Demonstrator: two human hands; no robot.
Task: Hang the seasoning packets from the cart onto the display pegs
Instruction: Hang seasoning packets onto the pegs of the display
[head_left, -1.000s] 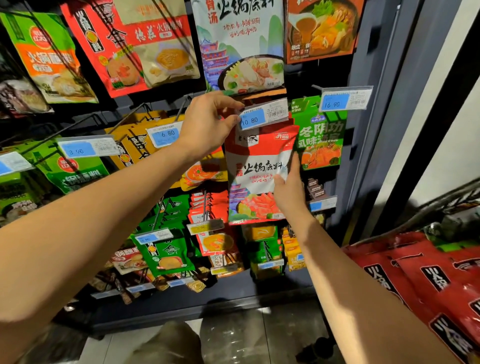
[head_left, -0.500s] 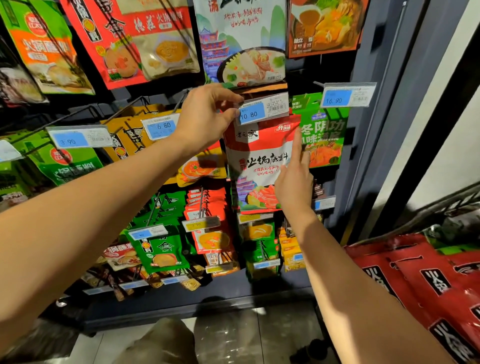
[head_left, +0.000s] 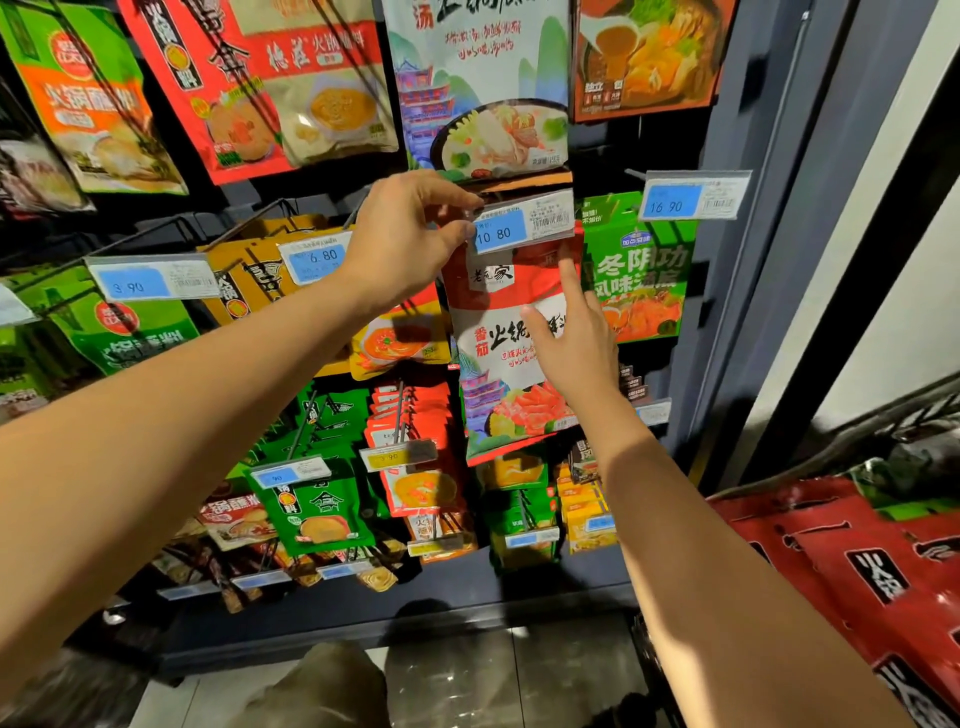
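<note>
Left hand (head_left: 410, 234) pinches the tag (head_left: 524, 227) by its left end; right hand (head_left: 574, 338), fingers straight, presses the packet (head_left: 498, 400) hanging just under it. Best practice, probably: hold the tag up; slide the packet fully back; then let go.

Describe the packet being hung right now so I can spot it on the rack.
On the dark display rack, look at the middle row, under the 10.80 price tag that the left hand pinches. The packet sits there, the right hand touching its front with straight fingers. Red on top, white below, it differs from the green packet to its right.
</note>
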